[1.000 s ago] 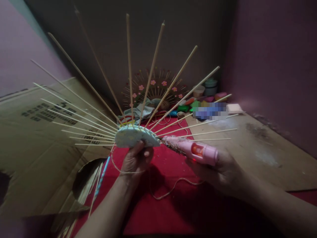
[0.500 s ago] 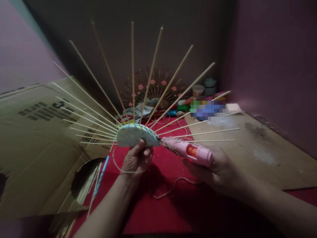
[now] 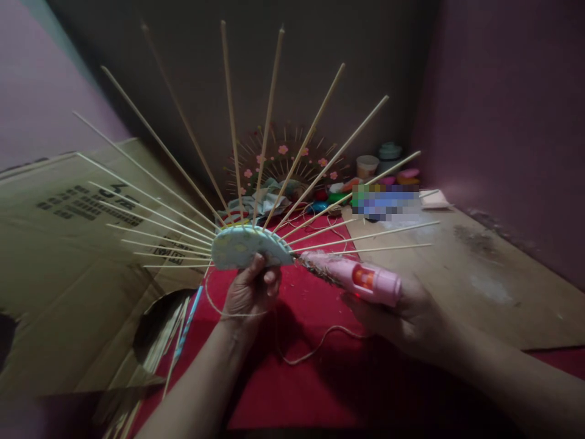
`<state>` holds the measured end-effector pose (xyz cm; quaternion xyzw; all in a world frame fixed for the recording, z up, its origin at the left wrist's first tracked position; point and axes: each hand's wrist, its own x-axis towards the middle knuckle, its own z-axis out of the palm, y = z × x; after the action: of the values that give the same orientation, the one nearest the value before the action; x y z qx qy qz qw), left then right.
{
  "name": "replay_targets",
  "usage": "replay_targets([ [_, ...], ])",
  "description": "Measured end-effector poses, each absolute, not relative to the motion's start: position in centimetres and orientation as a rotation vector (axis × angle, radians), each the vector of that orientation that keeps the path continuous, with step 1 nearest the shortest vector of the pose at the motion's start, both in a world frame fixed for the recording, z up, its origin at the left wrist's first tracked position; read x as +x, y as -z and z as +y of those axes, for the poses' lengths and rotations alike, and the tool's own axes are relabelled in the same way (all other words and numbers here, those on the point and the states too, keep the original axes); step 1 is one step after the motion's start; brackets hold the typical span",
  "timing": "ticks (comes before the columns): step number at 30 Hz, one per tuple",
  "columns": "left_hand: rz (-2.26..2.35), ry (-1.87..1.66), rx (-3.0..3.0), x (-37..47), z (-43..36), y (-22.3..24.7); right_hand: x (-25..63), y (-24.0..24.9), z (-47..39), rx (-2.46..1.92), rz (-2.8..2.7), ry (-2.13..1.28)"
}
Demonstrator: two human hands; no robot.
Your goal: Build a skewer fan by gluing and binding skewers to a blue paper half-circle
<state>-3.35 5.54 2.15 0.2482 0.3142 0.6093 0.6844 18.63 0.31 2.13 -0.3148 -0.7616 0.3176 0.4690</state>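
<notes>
My left hand (image 3: 253, 286) pinches the lower edge of a pale, half-round base (image 3: 240, 249), thumb in front and fingers curled behind. Thin wooden sticks (image 3: 315, 137) fan out from the base's curved rim to the left, upward and to the right. In my right hand (image 3: 406, 317) is a pink glue gun (image 3: 377, 284), its grip mostly hidden by the fingers. The gun's dark, crusted nozzle points left and is at the base's right end; whether it touches cannot be made out. A thin string (image 3: 311, 356) hangs near my left wrist and loops over the red surface (image 3: 283, 396).
Cardboard (image 3: 59, 262) with a round hole stands at left, with loose sticks (image 3: 167, 332) by it. Behind is a fan-shaped piece with pink flowers (image 3: 283, 149). A cup (image 3: 367, 166) and colourful items stand at the back right. A brown board (image 3: 457, 268) lies right.
The base with its sticks has tilted slightly to the left, the upper stick tips shifting left and up. The glue gun has moved a little right, its nozzle still at the base's right end.
</notes>
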Motion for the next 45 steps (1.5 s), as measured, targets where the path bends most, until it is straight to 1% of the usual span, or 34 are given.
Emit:
replay_targets([
  [20,0.68,-1.414,0.564,-3.42,5.48,-1.93,18.64,-1.89,0.34,-0.787,-1.913,-0.712],
  [28,0.643,-1.388,0.605,-3.67,5.59,-1.81,18.69,-1.86,0.4,-0.74,-1.896,-0.766],
  [39,0.685,-1.369,0.607,-3.74,5.45,-1.82,18.59,-1.7,0.35,-0.733,-1.928,-0.728],
  [45,0.67,-1.34,0.612,-3.79,5.37,-1.87,18.62,-1.7,0.47,-0.671,-1.898,-0.809],
])
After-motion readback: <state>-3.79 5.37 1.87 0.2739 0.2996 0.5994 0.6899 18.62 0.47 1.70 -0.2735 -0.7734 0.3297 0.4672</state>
